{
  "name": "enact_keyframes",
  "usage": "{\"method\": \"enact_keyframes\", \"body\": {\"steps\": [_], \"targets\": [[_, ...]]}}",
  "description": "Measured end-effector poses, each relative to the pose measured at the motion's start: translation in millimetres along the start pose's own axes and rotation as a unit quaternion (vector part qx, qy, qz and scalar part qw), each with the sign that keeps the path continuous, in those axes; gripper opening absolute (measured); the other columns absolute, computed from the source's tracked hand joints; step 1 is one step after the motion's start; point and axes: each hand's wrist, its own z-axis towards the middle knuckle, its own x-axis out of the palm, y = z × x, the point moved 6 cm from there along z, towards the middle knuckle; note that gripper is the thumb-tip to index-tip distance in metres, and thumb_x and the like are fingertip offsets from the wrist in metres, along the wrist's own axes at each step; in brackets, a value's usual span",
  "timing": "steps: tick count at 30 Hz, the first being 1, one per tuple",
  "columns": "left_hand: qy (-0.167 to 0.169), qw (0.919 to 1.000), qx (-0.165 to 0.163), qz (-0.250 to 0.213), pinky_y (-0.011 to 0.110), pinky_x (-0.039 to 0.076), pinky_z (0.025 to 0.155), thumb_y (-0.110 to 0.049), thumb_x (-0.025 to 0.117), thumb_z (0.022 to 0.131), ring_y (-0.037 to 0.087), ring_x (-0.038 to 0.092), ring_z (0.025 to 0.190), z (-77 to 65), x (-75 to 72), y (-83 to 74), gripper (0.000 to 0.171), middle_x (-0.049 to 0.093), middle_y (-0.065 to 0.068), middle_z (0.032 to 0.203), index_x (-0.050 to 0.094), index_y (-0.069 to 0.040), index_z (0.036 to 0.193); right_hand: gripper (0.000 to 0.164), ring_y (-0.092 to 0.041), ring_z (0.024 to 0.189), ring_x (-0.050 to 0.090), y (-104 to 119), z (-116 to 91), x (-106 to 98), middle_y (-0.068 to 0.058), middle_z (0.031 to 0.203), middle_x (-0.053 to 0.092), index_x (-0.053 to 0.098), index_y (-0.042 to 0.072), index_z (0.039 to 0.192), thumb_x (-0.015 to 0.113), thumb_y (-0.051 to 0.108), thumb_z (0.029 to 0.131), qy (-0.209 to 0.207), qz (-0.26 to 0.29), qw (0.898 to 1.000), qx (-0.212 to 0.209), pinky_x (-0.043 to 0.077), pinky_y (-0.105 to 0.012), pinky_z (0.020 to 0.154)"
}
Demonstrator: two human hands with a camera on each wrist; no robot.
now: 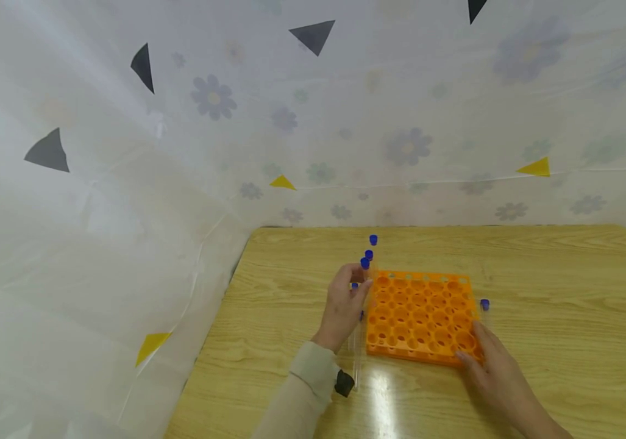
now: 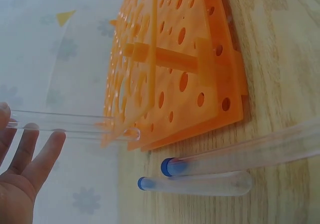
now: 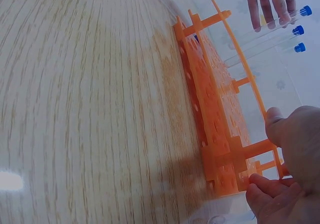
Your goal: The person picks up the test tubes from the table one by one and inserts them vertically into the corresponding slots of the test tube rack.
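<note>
My left hand (image 1: 342,308) pinches a clear test tube (image 2: 75,126) with a blue cap (image 1: 364,263) at the back left corner of an orange test tube rack (image 1: 419,353). In the left wrist view, the tube's rounded lower end is inside the rack's corner, below the top plate. Two more blue caps (image 3: 298,30) stand close to that tube, above the rack's far end. My right hand (image 1: 496,372) grips the rack at its front right corner, thumb on the top plate and fingers curled at the side.
Two capped tubes, a larger tube (image 2: 240,151) and a smaller tube (image 2: 205,183), lie on the wooden table (image 1: 269,292) left of the rack. Another blue cap (image 1: 485,303) shows just right of the rack. A patterned plastic curtain (image 1: 345,122) stands behind the table.
</note>
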Motion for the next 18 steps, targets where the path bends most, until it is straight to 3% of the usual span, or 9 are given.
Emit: {"method": "enact_keyframes", "body": {"steps": [4,9,14,18], "targets": [[0.005,1.0,-0.002,-0.004,0.024,0.054,0.092,-0.025,0.053,0.102,0.011,0.058,0.108,-1.1,2.3,1.8,0.029,0.058,0.002,0.115,0.054,-0.008,0.126,0.072,-0.062,0.129,0.034,-0.6,0.0,-0.1,-0.044,0.144,0.031,0.025,-0.018,0.146,0.059,0.027,0.1,0.009,-0.001,1.0,0.009,0.033,-0.072,0.099],[0.005,1.0,-0.006,0.005,0.025,0.056,0.081,-0.027,0.053,0.103,0.012,0.059,0.103,-3.1,4.0,3.9,0.026,0.058,0.001,0.115,0.053,-0.016,0.126,0.073,-0.061,0.13,0.033,-1.3,0.4,0.2,-0.044,0.145,0.029,0.024,-0.017,0.147,0.057,0.028,0.101,0.021,-0.001,1.0,0.017,0.033,-0.072,0.1],[0.004,0.9997,-0.004,0.023,0.029,0.055,0.091,-0.025,0.053,0.103,0.015,0.058,0.108,-4.2,5.5,4.7,0.031,0.059,0.004,0.116,0.054,-0.007,0.128,0.073,-0.061,0.131,0.033,-0.6,0.7,-0.1,-0.044,0.146,0.029,0.024,-0.018,0.147,0.057,0.028,0.101,0.022,0.0,1.0,0.018,0.032,-0.072,0.1],[0.005,0.9996,-0.013,0.025,0.031,0.055,0.092,-0.025,0.053,0.103,0.015,0.058,0.109,-5.0,6.7,6.1,0.033,0.059,0.003,0.116,0.053,-0.006,0.13,0.073,-0.061,0.131,0.032,-0.9,1.2,0.1,-0.045,0.146,0.028,0.023,-0.017,0.148,0.057,0.029,0.101,0.025,0.0,0.999,0.02,0.032,-0.072,0.101]]}}
